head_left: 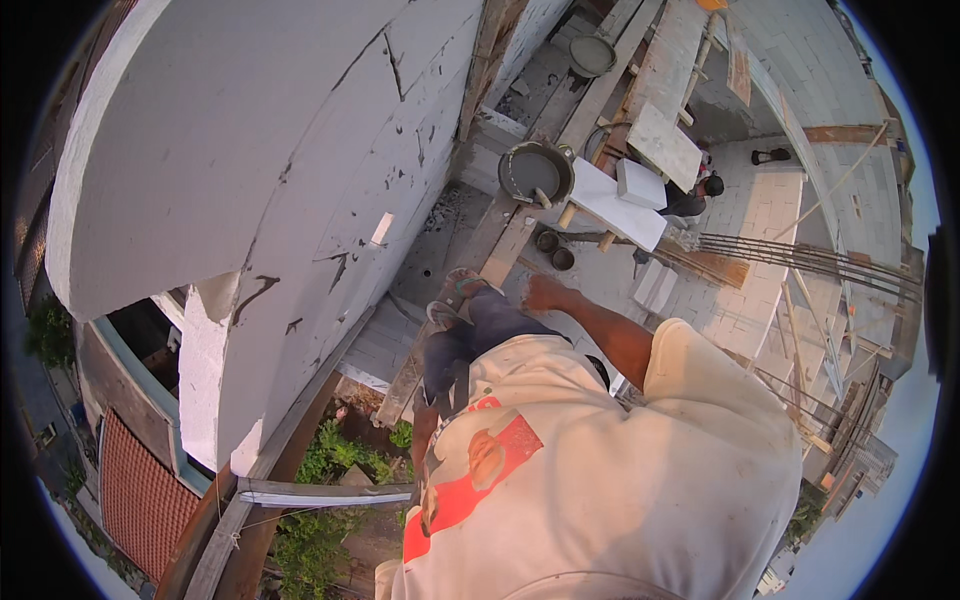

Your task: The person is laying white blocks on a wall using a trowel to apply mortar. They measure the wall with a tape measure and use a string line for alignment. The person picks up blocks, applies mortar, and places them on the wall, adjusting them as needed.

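Note:
My right hand [543, 293] is curled in front of my right hip, over the scaffold planks, with nothing visible in it. Low beside my left thigh, my left hand [425, 415] shows only in part, its fingers hidden. My feet, in sandals [455, 298], stand on a wooden plank [508, 250]. Ahead, a black bucket [512, 195] of grey mortar [533, 168] has a pale tool handle sticking out. To its right a white block [640, 185] rests on a white slab [600, 200]. Neither hand touches these.
A tall pale block wall [330, 180] rises on my left, beside a drop to plants [330, 450]. Farther ahead is a round basin [592, 57]. Two small buckets [563, 259] stand lower down. At right, another person in a dark cap [713, 186] is near steel bars [800, 255].

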`<state>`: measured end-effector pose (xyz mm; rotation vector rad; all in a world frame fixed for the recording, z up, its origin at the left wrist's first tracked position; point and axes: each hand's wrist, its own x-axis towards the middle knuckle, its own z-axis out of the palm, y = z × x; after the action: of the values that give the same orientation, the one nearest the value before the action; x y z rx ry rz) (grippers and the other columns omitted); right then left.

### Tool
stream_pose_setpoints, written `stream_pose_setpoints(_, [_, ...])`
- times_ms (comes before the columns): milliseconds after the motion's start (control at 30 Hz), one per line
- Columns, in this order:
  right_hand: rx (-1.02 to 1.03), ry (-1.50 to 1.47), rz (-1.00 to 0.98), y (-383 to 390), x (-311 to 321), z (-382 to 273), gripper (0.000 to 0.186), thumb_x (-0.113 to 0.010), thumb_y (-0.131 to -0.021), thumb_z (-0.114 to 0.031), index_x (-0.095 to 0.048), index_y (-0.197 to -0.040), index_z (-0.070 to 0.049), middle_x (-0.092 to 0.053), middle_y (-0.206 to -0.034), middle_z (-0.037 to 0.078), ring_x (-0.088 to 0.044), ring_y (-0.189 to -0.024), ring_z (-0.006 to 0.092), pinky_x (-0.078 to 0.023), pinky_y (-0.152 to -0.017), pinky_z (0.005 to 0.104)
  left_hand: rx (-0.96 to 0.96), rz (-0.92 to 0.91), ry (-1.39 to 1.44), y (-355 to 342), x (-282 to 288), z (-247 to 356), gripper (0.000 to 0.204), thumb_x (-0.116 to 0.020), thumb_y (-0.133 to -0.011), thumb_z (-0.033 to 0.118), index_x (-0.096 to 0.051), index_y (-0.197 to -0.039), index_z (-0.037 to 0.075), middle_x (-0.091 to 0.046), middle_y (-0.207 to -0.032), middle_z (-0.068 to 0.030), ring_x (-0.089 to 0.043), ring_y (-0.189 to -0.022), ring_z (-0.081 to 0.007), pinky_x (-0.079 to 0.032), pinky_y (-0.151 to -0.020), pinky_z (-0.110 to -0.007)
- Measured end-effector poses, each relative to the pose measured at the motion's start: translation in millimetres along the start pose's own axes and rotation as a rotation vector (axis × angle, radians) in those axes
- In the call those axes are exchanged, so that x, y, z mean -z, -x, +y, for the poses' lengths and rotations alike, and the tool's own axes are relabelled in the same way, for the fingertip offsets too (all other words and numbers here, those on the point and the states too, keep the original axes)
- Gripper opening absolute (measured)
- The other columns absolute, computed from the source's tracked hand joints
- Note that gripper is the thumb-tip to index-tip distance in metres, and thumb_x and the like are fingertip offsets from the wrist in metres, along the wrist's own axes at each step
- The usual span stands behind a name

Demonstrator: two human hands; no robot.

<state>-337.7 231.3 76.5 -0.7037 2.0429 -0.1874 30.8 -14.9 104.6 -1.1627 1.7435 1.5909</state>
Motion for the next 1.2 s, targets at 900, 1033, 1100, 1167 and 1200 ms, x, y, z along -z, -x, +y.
stream_pose_setpoints(900, [-0.377,-0.382,0.315,-40.7,-88.2,160.5,0.035,-0.072,-0.09,-0.037,-0.074,-0.089,-0.002,-0.074,-0.083,0.019,-0.073,-0.083,0.037,-0.056,-0.076,0.0455,0.148,-0.269,-0.563,-75.4,-26.0,93.9,0.093,-0.067,-0.091,0.043,-0.027,-0.155,-0.011,-0.044,-0.151,-0.0361,-0.045,-0.142,-0.0447,-0.037,-0.117,-0.046])
stream_pose_setpoints(1033, [-0.498,-0.367,0.405,-117.9,-46.5,196.3,0.031,-0.068,-0.09,-0.032,-0.074,-0.101,-0.003,-0.074,-0.098,0.025,-0.072,-0.094,0.0422,-0.058,-0.08,0.0477,0.367,-0.26,-0.707,-104.0,-57.5,96.3,0.112,-0.072,-0.089,0.053,-0.01,-0.158,-0.01,-0.034,-0.151,-0.0441,-0.042,-0.139,-0.0561,-0.036,-0.117,-0.052])
stream_pose_setpoints(1100, [-0.494,-0.318,0.385,-163.1,-20.7,221.6,0.034,-0.069,-0.09,-0.033,-0.073,-0.106,-0.003,-0.074,-0.1,0.024,-0.071,-0.097,0.0418,-0.057,-0.081,0.049,0.457,-0.244,-0.761,-124.6,-74.3,97.4,0.124,-0.075,-0.085,0.058,-0.001,-0.159,-0.008,-0.035,-0.149,-0.044,-0.046,-0.134,-0.0582,-0.039,-0.113,-0.057])
stream_pose_setpoints(1167, [-0.528,-0.285,0.43,-211.5,5.6,238.9,0.038,-0.069,-0.09,-0.035,-0.072,-0.111,-0.003,-0.074,-0.102,0.023,-0.071,-0.101,0.0408,-0.055,-0.084,0.0511,0.512,-0.183,-0.917,-147.6,-91.9,86.4,0.125,-0.074,-0.084,0.063,-0.004,-0.158,-0.009,-0.038,-0.148,-0.0407,-0.048,-0.133,-0.0547,-0.042,-0.109,-0.059])
stream_pose_setpoints(1200, [-0.553,-0.263,0.482,-236.9,24.6,242.3,0.04,-0.069,-0.09,-0.036,-0.071,-0.114,-0.003,-0.074,-0.104,0.022,-0.071,-0.103,0.04,-0.054,-0.086,0.0526,0.546,-0.111,-0.919,-153.6,-104.5,74.3,0.125,-0.072,-0.084,0.066,-0.005,-0.157,-0.01,-0.038,-0.149,-0.0396,-0.049,-0.133,-0.0539,-0.043,-0.109,-0.06])
